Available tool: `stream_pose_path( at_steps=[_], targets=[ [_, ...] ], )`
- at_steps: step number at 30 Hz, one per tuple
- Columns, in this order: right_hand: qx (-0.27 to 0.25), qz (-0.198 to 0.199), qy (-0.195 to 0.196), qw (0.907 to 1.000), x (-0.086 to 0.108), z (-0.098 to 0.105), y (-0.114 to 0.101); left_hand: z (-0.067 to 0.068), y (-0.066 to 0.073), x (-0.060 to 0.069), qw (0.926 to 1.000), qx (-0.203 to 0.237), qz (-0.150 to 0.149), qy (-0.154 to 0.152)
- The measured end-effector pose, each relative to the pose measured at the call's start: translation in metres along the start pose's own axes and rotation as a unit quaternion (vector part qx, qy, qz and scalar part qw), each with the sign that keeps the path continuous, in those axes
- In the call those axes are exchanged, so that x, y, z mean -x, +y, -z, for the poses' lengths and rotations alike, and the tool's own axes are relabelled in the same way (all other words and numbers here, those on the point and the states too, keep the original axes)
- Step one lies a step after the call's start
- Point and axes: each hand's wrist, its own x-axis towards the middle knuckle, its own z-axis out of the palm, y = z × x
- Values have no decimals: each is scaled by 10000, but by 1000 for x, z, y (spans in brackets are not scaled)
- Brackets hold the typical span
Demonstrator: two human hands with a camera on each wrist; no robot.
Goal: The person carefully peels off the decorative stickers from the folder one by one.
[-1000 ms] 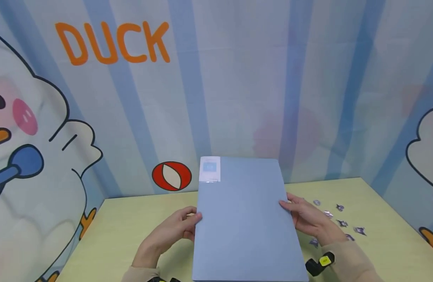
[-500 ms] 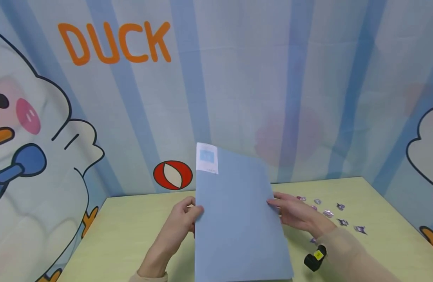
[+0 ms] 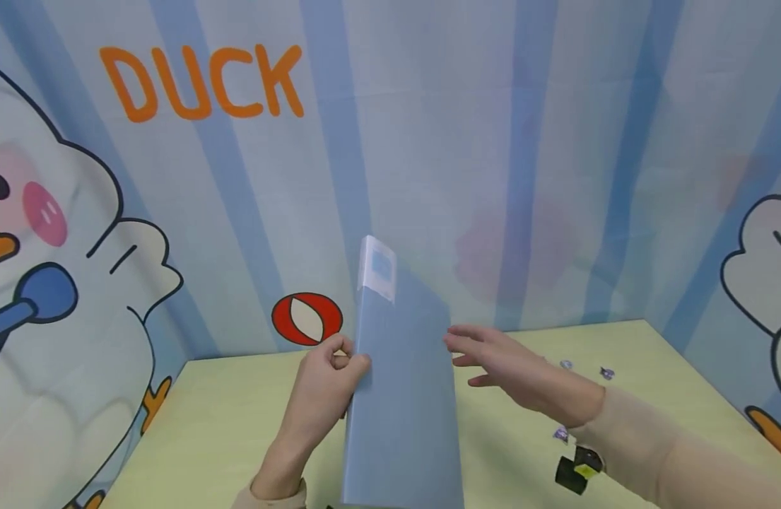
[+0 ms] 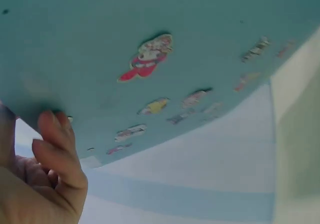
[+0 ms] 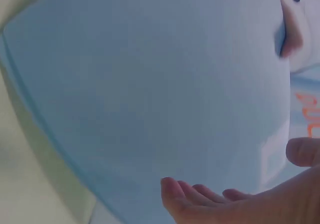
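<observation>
A light blue file folder [image 3: 403, 396] stands tilted above the table, a white label [image 3: 380, 268] at the top of its spine. My left hand [image 3: 323, 389] grips the spine edge, thumb on the front cover and fingers behind. Several cartoon stickers, one of them red and white [image 4: 146, 58], are on the folder's other face in the left wrist view. My right hand [image 3: 511, 367] is beside the folder's right edge with fingers extended, holding nothing. In the right wrist view those fingers [image 5: 195, 196] are over the cover; I cannot tell if they touch it.
Small purple cut-out stickers [image 3: 607, 372] lie on the right of the pale yellow table [image 3: 237, 410], some hidden by the right arm. Behind the table hangs a blue striped backdrop [image 3: 422, 141] with duck drawings.
The folder has turned about its spine, its right side swinging away, so its cover looks narrower and the spine shows. My right hand has let go of the right edge and moved left and up.
</observation>
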Motion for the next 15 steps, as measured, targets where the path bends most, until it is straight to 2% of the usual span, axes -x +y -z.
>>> stream_pose_path(
  at_steps=[3,8,12,15],
  targets=[
    [-161,-191,-317,9992,8,-10,-27,-6,18,-1,9974,-584,-412,78],
    [-618,-591,-713,9938,14,-21,-59,-20,48,0,9857,-1370,-981,-7],
    [-1090,-557,-861,9887,22,-17,-73,-33,68,1,9692,-2035,-1386,-11],
    [-1386,-441,-929,9850,28,-10,-80,-44,79,1,9483,-2531,-1915,69]
  ],
)
